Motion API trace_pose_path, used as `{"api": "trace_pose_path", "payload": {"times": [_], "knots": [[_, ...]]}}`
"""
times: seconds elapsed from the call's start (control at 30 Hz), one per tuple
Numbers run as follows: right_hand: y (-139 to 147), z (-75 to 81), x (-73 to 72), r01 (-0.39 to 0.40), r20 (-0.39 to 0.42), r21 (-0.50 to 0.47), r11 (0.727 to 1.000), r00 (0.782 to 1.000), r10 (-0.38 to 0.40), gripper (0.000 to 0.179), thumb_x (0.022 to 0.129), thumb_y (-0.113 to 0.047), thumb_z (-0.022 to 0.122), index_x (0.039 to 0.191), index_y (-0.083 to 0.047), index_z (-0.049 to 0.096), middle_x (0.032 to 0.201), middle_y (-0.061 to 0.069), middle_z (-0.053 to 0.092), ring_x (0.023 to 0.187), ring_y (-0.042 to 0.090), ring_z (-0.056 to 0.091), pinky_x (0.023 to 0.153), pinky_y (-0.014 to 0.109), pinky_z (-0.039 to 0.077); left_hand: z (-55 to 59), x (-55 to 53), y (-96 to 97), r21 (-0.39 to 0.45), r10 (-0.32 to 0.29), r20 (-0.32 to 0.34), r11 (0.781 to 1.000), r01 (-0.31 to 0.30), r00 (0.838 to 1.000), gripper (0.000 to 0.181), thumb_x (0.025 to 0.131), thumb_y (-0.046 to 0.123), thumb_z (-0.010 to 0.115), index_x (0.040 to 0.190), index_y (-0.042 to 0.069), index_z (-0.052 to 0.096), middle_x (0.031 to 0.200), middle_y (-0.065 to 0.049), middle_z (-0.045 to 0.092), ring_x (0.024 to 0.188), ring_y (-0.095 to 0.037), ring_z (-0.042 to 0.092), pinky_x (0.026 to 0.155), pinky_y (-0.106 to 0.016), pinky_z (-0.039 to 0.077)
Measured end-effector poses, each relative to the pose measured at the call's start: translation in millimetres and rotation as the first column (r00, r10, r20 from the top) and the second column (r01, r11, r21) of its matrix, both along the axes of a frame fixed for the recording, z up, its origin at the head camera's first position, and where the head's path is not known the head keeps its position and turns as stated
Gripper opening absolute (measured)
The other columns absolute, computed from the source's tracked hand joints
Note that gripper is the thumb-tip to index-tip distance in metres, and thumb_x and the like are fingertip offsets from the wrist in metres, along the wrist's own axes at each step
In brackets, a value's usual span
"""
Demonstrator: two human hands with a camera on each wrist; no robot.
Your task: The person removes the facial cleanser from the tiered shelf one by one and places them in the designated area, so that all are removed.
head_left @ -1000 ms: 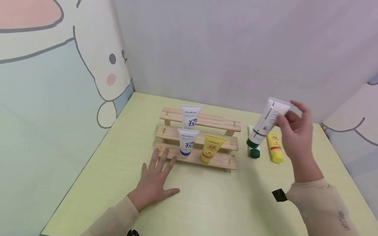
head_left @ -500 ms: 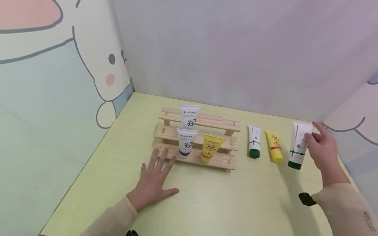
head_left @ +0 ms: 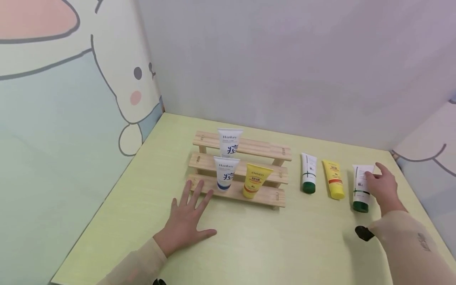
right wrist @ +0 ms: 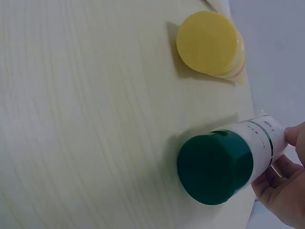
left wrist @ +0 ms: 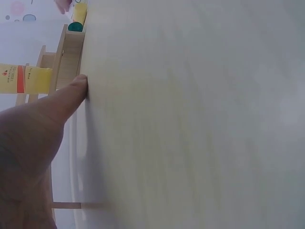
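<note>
At the right of the head view my right hand (head_left: 384, 188) pinches the upper part of a white tube with a dark green cap (head_left: 361, 188). In the right wrist view that tube's green cap (right wrist: 214, 167) is close to the table, and the thumb and fingers hold its far end. My left hand (head_left: 187, 221) rests with spread fingers at the front left of a three-step wooden rack (head_left: 263, 193), its fingertips on the lowest step. Upright on the rack are two white tubes with blue lettering (head_left: 227, 172) and a yellow tube (head_left: 255, 180).
Left of the held tube a yellow tube (head_left: 333, 179) and another green-capped white tube (head_left: 308, 173) lie on the pale table (head_left: 270, 245). Walls with cartoon drawings (head_left: 71, 130) and a plain back wall (head_left: 278, 71) border the table.
My right hand has carried the white tube from above the other green-capped tube to the right and lowered it to the table, right of the yellow one. The left hand stays in place.
</note>
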State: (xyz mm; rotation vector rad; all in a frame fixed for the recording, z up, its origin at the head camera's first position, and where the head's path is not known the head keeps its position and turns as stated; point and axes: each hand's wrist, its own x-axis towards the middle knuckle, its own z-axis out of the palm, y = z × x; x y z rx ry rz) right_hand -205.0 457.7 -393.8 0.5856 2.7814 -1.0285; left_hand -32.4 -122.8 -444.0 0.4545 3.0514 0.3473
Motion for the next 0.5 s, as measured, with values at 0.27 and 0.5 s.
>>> {"api": "trace_pose_path", "payload": {"times": [0.27,0.5], "knots": [[-10,-7.7,-9.6,0.086,0.058,-0.017,0.996,0.995,-0.085,0.073,0.112,-0.036,0.035,0.166,-0.001,0.002,0.163,0.040,0.023,0.151,0.059,0.023,0.121,0.068,0.029,-0.1,-0.5,0.4,0.009,-0.002,0.002,1.000,0.002,1.000,0.111,0.083,0.074,0.072,0.169,0.024,0.022,0.178,-0.013,0.004,0.161,-0.050,0.001,0.101,-0.086,0.037],[-8,-16.4,-14.2,0.134,0.056,-0.008,0.991,0.989,-0.134,0.073,0.111,-0.038,0.033,0.166,-0.001,0.003,0.165,0.037,0.023,0.152,0.057,0.021,0.122,0.066,0.029,1.8,0.6,0.2,0.019,0.000,0.010,1.000,0.000,1.000,0.110,0.083,0.072,0.073,0.169,0.024,0.023,0.178,-0.013,0.005,0.161,-0.049,0.001,0.102,-0.085,0.037]]}}
